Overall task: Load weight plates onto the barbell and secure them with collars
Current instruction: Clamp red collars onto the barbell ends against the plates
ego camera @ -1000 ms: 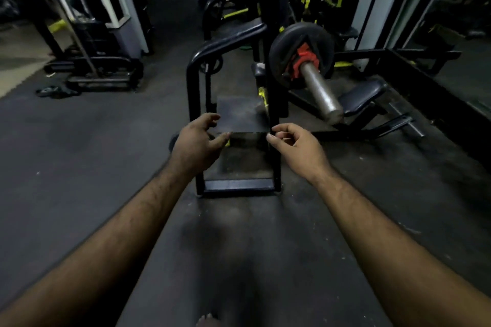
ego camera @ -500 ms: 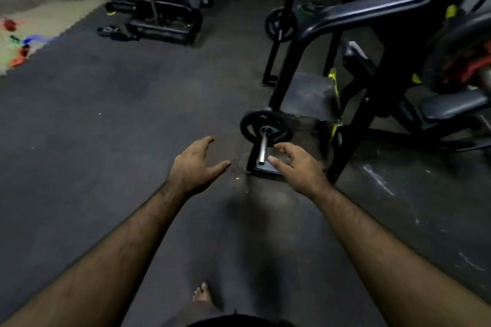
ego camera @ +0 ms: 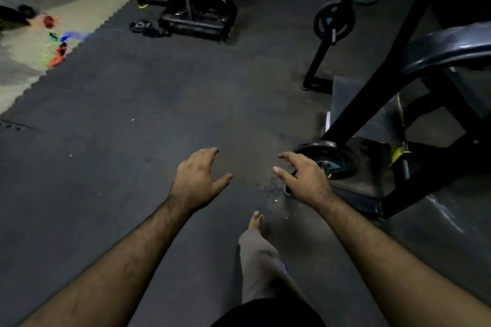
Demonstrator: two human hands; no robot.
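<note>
A small black weight plate (ego camera: 329,154) sits on a storage peg low on the black rack frame (ego camera: 372,103), at the right. My right hand (ego camera: 305,180) hovers just left of it with fingers spread, holding nothing. My left hand (ego camera: 196,183) is out over the bare floor, fingers apart and empty. A second black plate (ego camera: 334,21) hangs on a peg farther back. The barbell is out of view.
Dark rubber floor (ego camera: 159,114) fills the left and middle. A padded bench arm (ego camera: 446,53) curves at the right. Another machine base (ego camera: 196,16) stands at the back with sandals (ego camera: 143,27) beside it. My bare foot (ego camera: 256,223) is below the hands.
My view has tilted down and left, and the loaded barbell has left the frame. Both hands have dropped toward the floor, the right one close to the low plate.
</note>
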